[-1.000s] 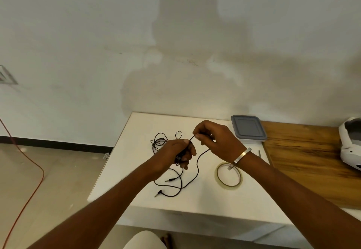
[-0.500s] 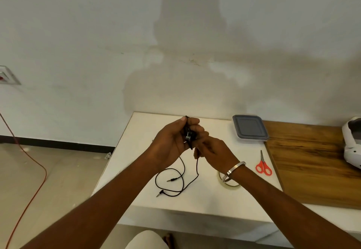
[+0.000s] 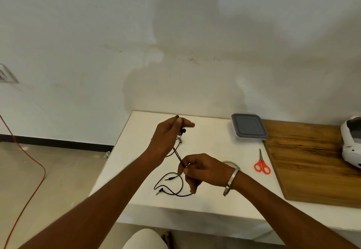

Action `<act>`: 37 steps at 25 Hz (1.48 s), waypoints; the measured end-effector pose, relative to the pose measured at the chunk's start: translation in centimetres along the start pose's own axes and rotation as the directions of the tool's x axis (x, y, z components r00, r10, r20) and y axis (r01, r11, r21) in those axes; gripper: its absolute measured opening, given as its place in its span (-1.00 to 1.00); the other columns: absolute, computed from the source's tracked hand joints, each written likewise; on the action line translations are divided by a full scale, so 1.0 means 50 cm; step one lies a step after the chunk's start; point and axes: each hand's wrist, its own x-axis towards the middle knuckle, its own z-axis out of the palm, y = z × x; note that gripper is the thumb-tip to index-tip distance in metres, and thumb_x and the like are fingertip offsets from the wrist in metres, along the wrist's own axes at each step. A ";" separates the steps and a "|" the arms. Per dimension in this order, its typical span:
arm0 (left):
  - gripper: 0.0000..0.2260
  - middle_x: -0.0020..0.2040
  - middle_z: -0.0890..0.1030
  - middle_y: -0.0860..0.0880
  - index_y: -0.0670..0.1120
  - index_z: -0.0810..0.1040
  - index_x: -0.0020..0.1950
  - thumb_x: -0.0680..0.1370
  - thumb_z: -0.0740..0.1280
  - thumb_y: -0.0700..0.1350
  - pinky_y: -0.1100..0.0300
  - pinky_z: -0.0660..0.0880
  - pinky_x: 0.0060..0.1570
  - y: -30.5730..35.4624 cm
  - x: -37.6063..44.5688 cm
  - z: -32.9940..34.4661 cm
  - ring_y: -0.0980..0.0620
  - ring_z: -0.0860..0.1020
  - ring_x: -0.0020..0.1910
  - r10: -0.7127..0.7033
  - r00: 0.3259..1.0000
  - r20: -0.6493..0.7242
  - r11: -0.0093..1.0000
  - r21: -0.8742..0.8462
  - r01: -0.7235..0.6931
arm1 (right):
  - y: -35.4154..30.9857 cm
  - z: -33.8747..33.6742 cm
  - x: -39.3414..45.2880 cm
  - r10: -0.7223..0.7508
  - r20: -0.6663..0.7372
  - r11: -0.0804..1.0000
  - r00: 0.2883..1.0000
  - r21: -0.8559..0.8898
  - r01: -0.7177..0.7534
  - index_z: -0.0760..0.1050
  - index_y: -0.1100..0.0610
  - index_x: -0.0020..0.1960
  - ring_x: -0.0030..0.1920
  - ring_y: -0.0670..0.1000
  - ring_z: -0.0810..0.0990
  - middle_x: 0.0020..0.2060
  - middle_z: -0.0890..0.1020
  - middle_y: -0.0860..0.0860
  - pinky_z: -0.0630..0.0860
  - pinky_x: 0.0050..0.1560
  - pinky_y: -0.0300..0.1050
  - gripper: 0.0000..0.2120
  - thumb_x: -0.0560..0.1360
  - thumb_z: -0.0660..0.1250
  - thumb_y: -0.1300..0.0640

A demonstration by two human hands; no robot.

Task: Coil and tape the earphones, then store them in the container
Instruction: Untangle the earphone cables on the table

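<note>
Half a second ago both hands were bunched together at the far middle of the desk; now they have drawn apart, stretching a length of cord between them. The left hand (image 3: 168, 133) is raised toward 12 o'clock and pinches the earbud end of the earphones (image 3: 176, 154) between thumb and fingertips, with an earbud dangling just under the fingers. The right hand (image 3: 203, 169) has dropped toward 5 o'clock from the left and pinches the cord lower down, its other fingers loosely curled.

The cord runs taut between the two pinches. Below the right hand the rest loops slack on the white desk (image 3: 136, 170), the plug end lying at about 7 o'clock from that hand.

The earphones look very light, thin and limp, so they should bend into loops easily but will likely spring open or tangle if released. Best hold is a pinch on the cord itself, winding it round the left fingers, not tugging at the earbuds or plug joints.

The tape roll (image 3: 231, 164) sits just behind the right wrist, the scissors (image 3: 261, 163) and the lidded container (image 3: 248, 125) further toward 2 o'clock.
</note>
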 end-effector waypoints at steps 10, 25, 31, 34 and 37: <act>-0.66 -0.32 0.51 -0.08 -0.19 0.53 -0.12 0.69 0.04 -0.13 0.27 0.45 -0.20 -0.018 -0.032 -0.006 -0.03 0.56 -0.29 -0.171 0.935 0.311 0.982 0.126 0.138 | -0.040 -0.083 -0.012 -0.255 -0.498 0.945 0.829 -0.311 0.104 0.57 0.06 -0.08 -0.51 -0.02 0.51 -0.44 0.57 -0.16 0.52 -0.45 -0.16 -0.94 0.51 0.33 0.10; -0.72 -0.32 0.45 -0.07 -0.16 0.44 -0.11 0.67 0.03 -0.10 0.14 0.49 -0.31 0.038 -0.036 0.022 -0.06 0.52 -0.33 -0.146 0.917 0.372 0.872 -0.390 0.297 | 0.007 -0.072 0.027 -0.206 -0.547 0.950 0.812 -0.310 0.032 0.53 0.05 0.04 -0.30 -0.02 0.62 -0.25 0.62 -0.01 0.60 -0.26 -0.25 -0.85 0.59 0.18 0.15; -0.73 -0.15 0.65 -0.15 -0.21 0.52 0.00 0.67 0.09 -0.10 -0.02 0.62 0.03 0.051 -0.018 0.033 -0.20 0.65 -0.01 -0.128 0.964 0.231 0.757 -0.605 0.245 | 0.028 -0.018 0.035 -0.053 -0.376 0.976 0.925 -0.217 -0.032 0.48 -0.03 -0.03 -0.21 0.04 0.67 -0.27 0.64 -0.02 0.62 -0.03 -0.04 -0.86 0.57 0.20 0.18; -0.73 -0.04 0.68 -0.19 -0.21 0.56 0.03 0.67 0.11 -0.11 0.00 0.57 0.15 0.040 -0.005 0.030 -0.17 0.63 0.10 -0.123 0.985 0.118 0.836 -0.523 0.167 | 0.025 -0.003 0.027 -0.001 -0.209 0.984 0.978 -0.176 -0.036 0.48 0.10 0.17 -0.26 0.03 0.63 -0.32 0.60 0.02 0.63 -0.08 -0.10 -0.79 0.57 0.19 0.20; -0.72 0.00 0.70 -0.14 -0.14 0.59 0.03 0.67 0.11 -0.09 0.15 0.55 0.13 0.023 -0.005 0.020 -0.05 0.64 0.08 -0.106 0.993 0.058 0.942 -0.314 0.119 | 0.010 -0.005 0.016 0.011 -0.137 0.989 0.990 -0.145 -0.031 0.50 0.14 0.16 -0.32 -0.01 0.60 -0.37 0.56 0.01 0.60 -0.14 -0.14 -0.78 0.56 0.18 0.23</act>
